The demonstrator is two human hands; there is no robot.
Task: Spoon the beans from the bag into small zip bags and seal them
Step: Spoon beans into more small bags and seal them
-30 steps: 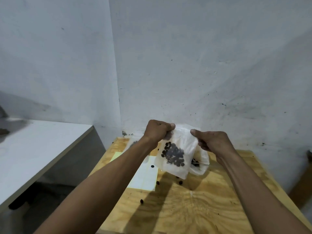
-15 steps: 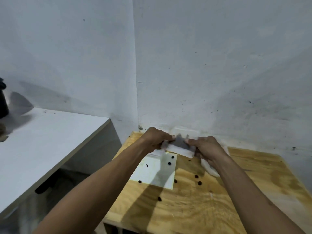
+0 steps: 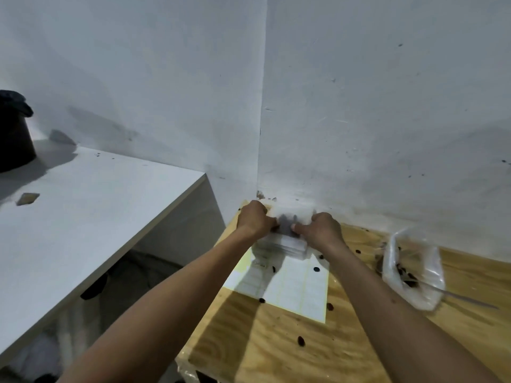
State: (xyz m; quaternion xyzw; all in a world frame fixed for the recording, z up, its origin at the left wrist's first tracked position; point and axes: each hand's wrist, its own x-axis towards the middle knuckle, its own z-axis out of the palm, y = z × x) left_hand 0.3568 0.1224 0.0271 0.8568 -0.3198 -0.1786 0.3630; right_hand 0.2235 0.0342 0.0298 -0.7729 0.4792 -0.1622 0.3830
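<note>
Head: both hands (image 3: pixel 289 226) pinch zip bag (image 3: pixel 287 219) nr wall.

Plywood counter (image 3: pixel 345 355) in wall corner, lined paper sheet (image 3: pixel 293 288) lying flat on it. White counter (image 3: pixel 83 217) at left carries dark pot (image 3: pixel 13 139) and small tan scrap (image 3: pixel 27 198).
</note>
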